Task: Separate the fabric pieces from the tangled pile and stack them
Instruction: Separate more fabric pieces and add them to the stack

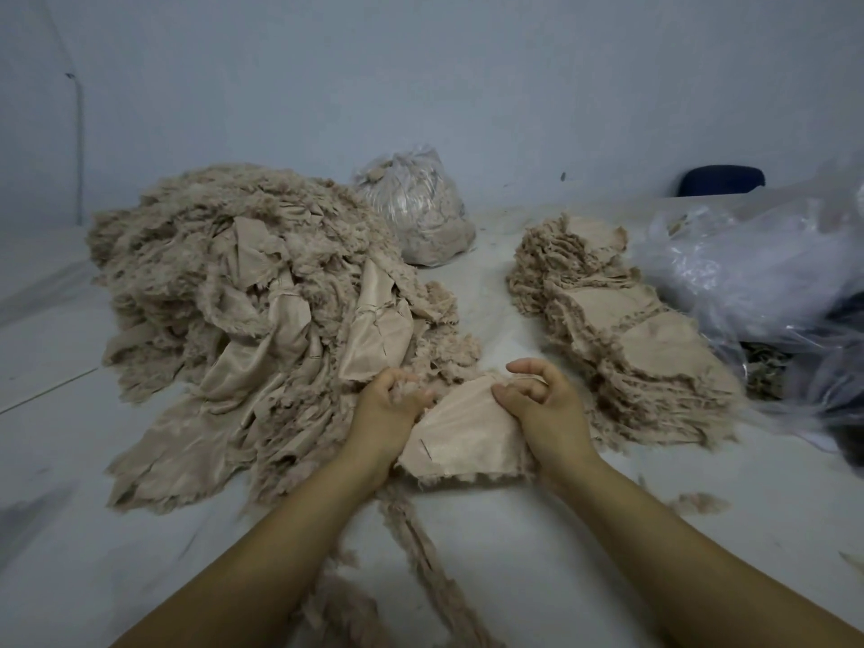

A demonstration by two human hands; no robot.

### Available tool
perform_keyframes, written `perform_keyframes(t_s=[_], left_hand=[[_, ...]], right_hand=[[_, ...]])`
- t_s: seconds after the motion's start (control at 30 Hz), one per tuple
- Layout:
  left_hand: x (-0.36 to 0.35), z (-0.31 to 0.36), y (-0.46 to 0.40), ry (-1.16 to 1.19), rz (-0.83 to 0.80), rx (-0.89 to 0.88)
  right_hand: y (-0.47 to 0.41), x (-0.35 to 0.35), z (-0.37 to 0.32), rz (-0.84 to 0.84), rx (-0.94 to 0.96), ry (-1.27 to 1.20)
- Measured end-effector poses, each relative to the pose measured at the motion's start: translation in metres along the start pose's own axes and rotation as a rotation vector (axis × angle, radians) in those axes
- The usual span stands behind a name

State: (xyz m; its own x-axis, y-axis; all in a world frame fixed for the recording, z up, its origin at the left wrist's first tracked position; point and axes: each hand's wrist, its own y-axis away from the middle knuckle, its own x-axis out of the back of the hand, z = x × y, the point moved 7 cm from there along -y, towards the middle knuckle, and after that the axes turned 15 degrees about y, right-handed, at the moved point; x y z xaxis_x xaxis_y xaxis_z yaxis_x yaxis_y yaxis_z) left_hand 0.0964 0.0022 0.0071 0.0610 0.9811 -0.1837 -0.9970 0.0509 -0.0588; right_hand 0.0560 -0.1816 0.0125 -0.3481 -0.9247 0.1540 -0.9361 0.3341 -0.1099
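Note:
A big tangled pile (pixel 248 292) of beige furry fabric covers the left half of the white table. One beige fabric piece (pixel 460 437) lies smooth side up at the pile's near edge, between my hands. My left hand (pixel 385 404) grips fluffy fabric at the piece's left edge, fingers curled into the fur. My right hand (pixel 542 399) sits on the piece's right edge with fingers curled, thumb against the cloth. To the right runs a stack (pixel 626 329) of separated pieces in overlapping layers.
A filled clear plastic bag (pixel 416 208) stands behind the pile. Large crumpled plastic bags (pixel 766 268) lie at the far right beside the stack. A dark blue chair back (pixel 722 180) shows by the wall. Furry scraps (pixel 421 554) trail toward the table's near edge.

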Motion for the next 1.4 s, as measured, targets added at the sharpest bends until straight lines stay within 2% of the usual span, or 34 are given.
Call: perform_keyframes(t_s=[0.1,0.27,0.37,0.47,0.53,0.63,0.73,0.83,1.0,1.03,1.1,1.17,1.23,1.3,1.4], left_hand=[[-0.001,0.004,-0.001,-0.038,0.003,-0.067],[-0.015,-0.011,0.008,-0.026,-0.233,0.092],[-0.017,-0.009,0.005,-0.006,-0.225,0.057],[-0.014,-0.003,0.004,-0.030,-0.236,0.031],[-0.008,-0.004,0.004,-0.028,-0.264,0.077],[-0.004,-0.008,0.006,-0.023,-0.298,0.169],[-0.014,-0.006,0.011,0.056,-0.370,0.221],[-0.021,-0.004,0.017,0.034,-0.426,0.226],[-0.004,0.000,0.010,0.148,-0.271,0.190],[-0.001,0.002,0.009,0.174,-0.259,0.180],[-0.001,0.004,0.007,0.185,-0.250,0.162],[-0.007,0.006,0.006,0.185,-0.252,0.140],[-0.017,0.008,0.007,0.166,-0.275,0.090],[-0.021,0.011,0.007,0.142,-0.249,0.034],[-0.004,0.009,-0.003,0.249,-0.031,0.052]], right_hand=[[-0.001,0.001,-0.001,0.024,0.014,0.021],[0.003,-0.009,-0.005,-0.071,0.038,0.079],[0.002,-0.002,-0.003,0.012,0.025,0.141],[-0.001,0.015,-0.001,0.116,-0.044,0.015],[-0.004,0.026,-0.002,0.115,-0.055,0.015],[-0.004,0.014,-0.003,-0.085,-0.076,0.114],[0.003,-0.010,0.000,-0.320,-0.152,-0.002],[0.006,-0.022,0.001,-0.383,-0.162,0.020],[-0.008,0.009,-0.007,-0.046,-0.071,-0.043],[-0.009,0.012,-0.007,-0.049,-0.066,-0.013],[-0.001,0.001,-0.005,-0.224,-0.097,0.043],[0.014,-0.020,0.003,-0.442,-0.188,-0.042],[0.026,-0.035,0.005,-0.556,-0.236,-0.142],[0.028,-0.038,0.006,-0.529,-0.217,-0.146],[0.026,-0.029,0.011,-0.436,-0.190,-0.069]])
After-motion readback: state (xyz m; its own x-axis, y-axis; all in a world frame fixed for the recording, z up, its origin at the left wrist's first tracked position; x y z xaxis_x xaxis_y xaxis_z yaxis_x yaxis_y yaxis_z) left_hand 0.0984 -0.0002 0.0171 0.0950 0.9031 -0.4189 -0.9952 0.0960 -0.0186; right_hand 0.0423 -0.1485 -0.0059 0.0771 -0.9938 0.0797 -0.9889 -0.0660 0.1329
